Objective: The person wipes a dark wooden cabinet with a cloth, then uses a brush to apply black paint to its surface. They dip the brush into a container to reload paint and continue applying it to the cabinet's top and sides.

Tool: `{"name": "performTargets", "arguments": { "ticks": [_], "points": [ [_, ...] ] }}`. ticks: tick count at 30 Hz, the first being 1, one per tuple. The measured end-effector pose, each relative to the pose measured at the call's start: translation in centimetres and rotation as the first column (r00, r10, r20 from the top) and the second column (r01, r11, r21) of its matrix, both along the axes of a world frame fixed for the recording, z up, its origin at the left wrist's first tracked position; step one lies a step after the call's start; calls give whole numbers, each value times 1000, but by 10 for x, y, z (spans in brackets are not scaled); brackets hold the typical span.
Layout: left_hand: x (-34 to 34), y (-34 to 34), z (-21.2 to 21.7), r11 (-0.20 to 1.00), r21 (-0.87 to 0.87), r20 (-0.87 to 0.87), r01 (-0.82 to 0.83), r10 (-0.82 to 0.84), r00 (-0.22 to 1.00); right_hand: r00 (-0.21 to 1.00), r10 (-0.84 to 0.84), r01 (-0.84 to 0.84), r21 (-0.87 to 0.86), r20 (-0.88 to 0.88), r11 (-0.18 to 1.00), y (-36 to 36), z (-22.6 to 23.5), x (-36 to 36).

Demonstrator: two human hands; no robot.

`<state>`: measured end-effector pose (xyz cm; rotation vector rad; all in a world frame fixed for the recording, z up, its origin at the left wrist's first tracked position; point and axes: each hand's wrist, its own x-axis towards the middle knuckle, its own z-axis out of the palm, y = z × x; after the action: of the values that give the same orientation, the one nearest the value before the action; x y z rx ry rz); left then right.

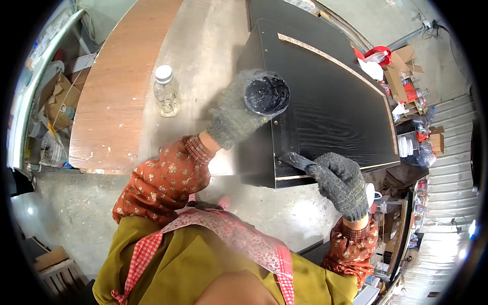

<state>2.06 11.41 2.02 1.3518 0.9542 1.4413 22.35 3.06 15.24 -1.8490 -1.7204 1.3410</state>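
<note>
My left hand (233, 112), in a dirty grey knit glove, is wrapped round a cup (267, 96) whose inside is coated with dark paste. The cup is held over the left edge of a black wood-grain cabinet (330, 96). In a matching glove, my right hand (343, 184) grips a putty knife (296, 160), its handle hidden in the fingers. The knife's smeared blade lies at the cabinet's near left corner; whether it presses on the surface I cannot tell. Along the cabinet's far and right sides runs a strip of bare chipboard edge (351, 66).
Left of the cup, a clear bottle (168, 96) with a white cap stands on the pale tabletop (195, 30). A brown board (119, 86) covers the table's left part. Shelves with cardboard and bottles line the left side; boxes and red items (378, 53) clutter the right.
</note>
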Motion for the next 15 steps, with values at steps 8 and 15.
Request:
{"name": "performTargets", "arguments": {
  "ticks": [8, 15],
  "points": [
    [-4, -6, 4, 993, 91, -140, -71, 83, 987, 987, 162, -163, -33, -16, 986, 20, -3, -4],
    [-1, -2, -1, 1000, 1, 16, -5, 5, 1000, 981, 195, -195, -35, 7, 980, 39, -4, -6]
  ]
}}
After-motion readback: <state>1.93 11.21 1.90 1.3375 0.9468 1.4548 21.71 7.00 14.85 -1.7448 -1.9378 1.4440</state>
